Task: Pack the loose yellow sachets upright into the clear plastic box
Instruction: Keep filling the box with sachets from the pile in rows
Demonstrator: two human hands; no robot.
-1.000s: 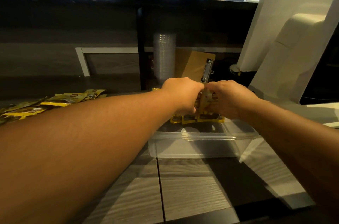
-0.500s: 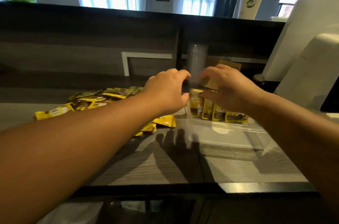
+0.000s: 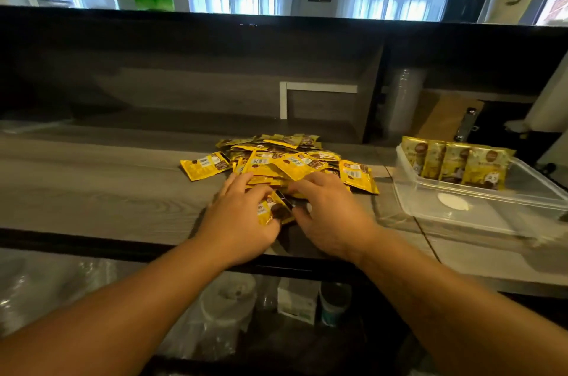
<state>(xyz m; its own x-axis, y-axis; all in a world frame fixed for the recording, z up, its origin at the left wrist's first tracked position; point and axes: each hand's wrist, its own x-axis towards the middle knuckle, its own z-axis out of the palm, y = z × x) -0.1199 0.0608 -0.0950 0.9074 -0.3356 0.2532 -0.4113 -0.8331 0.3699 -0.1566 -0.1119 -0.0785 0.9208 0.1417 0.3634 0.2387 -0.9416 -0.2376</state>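
Item: heap of loose yellow foil sachets, lying flat and overlapping on the grey wood-grain counter.

Hands: we are reaching into the near edge of the heap. Our left hand is pinching one yellow sachet with a dark printed end, seemingly between thumb and fingers; our right hand is resting beside it, fingers spread and curled, holding nothing that we can make out.

Destination: clear rectangular plastic box, well to the right, with a row of upright sachets leaning against its far wall.

Risks: we are risking slippery neighbours dragging off the counter's front edge; an unsupported row could topple forward.

Surroundings: a stack of clear plastic cups and a brown clipboard are standing behind the box, not blocking our path.
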